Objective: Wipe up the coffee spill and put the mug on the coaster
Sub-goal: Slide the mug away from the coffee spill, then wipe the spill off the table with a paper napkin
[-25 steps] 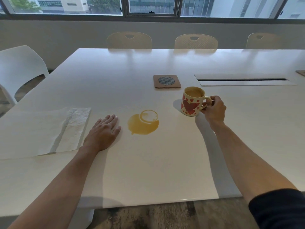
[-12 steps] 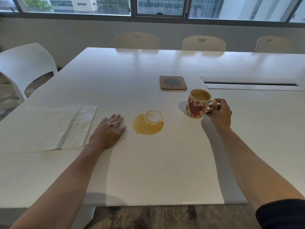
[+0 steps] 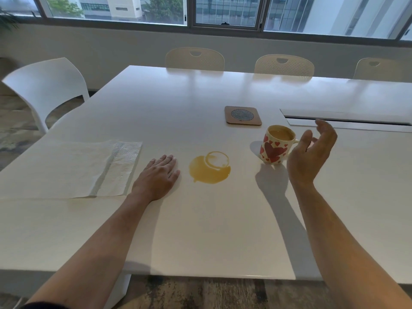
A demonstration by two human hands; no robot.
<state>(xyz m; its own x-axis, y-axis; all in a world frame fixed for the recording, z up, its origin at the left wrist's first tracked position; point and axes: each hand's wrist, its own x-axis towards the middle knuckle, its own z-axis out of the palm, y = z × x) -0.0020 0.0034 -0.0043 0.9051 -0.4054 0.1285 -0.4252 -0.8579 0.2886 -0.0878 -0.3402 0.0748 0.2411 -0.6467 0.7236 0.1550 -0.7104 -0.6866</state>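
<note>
released: right hand [image 3: 312, 157] now off the mug [image 3: 276, 144], fingers spread, just right of it; coaster [image 3: 243, 115] behind mug. left hand [image 3: 159, 175] flat, farther.

Between the mug [image 3: 275, 144] and the coaster [image 3: 243, 115] the table [image 3: 200, 230] is bare, so the way there is free. The coffee spill [image 3: 208, 167] lies between the left hand [image 3: 157, 177] and the mug, and the paper towel [image 3: 73, 168] lies just left of that hand.

you see: heart mug [image 3: 275, 145] upright, coffee inside | amber spill [image 3: 209, 167] left of it | coaster [image 3: 243, 115] behind, bare | paper towel [image 3: 73, 168] flat, far left
</note>
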